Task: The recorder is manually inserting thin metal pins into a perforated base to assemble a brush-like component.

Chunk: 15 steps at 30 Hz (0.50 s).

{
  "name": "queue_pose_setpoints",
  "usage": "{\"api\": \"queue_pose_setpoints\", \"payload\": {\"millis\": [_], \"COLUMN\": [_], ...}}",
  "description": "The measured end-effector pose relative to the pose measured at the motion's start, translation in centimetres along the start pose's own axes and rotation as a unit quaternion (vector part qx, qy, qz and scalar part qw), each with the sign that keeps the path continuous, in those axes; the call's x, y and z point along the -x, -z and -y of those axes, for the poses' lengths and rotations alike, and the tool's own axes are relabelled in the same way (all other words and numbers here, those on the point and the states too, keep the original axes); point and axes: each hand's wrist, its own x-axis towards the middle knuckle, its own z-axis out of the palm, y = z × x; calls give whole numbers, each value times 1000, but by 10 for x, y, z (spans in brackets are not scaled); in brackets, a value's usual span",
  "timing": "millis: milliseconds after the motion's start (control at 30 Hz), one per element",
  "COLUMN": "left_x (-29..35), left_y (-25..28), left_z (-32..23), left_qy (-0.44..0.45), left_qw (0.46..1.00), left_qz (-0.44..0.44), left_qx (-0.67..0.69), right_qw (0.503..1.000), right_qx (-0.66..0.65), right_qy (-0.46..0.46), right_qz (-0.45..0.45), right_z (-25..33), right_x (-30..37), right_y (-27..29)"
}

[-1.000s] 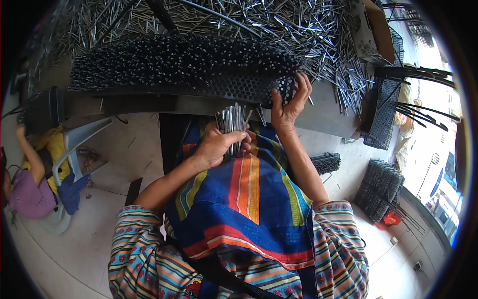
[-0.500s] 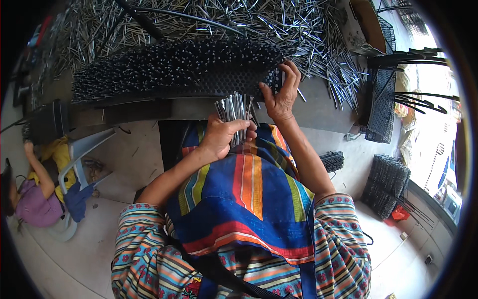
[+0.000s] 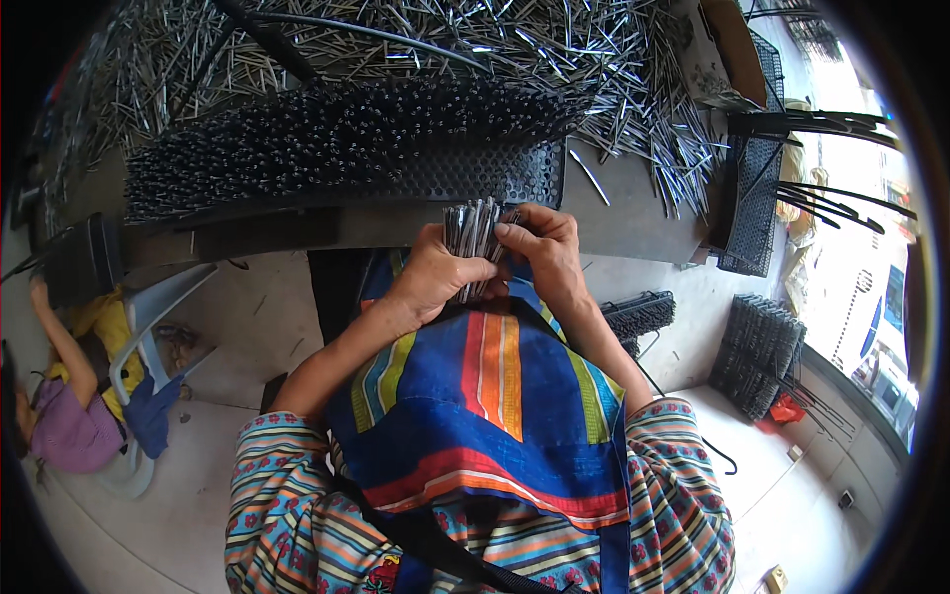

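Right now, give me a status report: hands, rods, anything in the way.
Left hand closed around rod bundle; right hand at its upper right side. Black perforated tray ahead, part-filled. Loose rods heaped beyond, no visible obstruction.

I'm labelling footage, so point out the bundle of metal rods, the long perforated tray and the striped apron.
Bundle of metal rods (image 3: 471,230), head view: rods' upper part.
Long perforated tray (image 3: 520,176), head view: bare right section.
Striped apron (image 3: 510,391), head view: middle orange stripe.

Rods are glossy metal, the apron cloth — the tray possibly metal.
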Motion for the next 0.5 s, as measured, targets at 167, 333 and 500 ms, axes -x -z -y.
{"api": "queue_pose_setpoints", "payload": {"millis": [167, 333, 500], "left_x": [-5, -4, -3], "left_y": [4, 12, 5], "left_z": [7, 10, 12], "left_qy": [-44, 33, -23], "left_qw": [992, 990, 986], "left_qz": [-64, -90, -108], "left_qx": [102, 105, 123], "right_qw": [1000, 962, 909], "right_qx": [17, -2, 52], "right_qy": [-11, 197, 358], "right_qz": [13, -188, -208], "right_z": [10, 26, 26], "right_x": [-8, -22, -54], "right_y": [8, 4, -4]}}
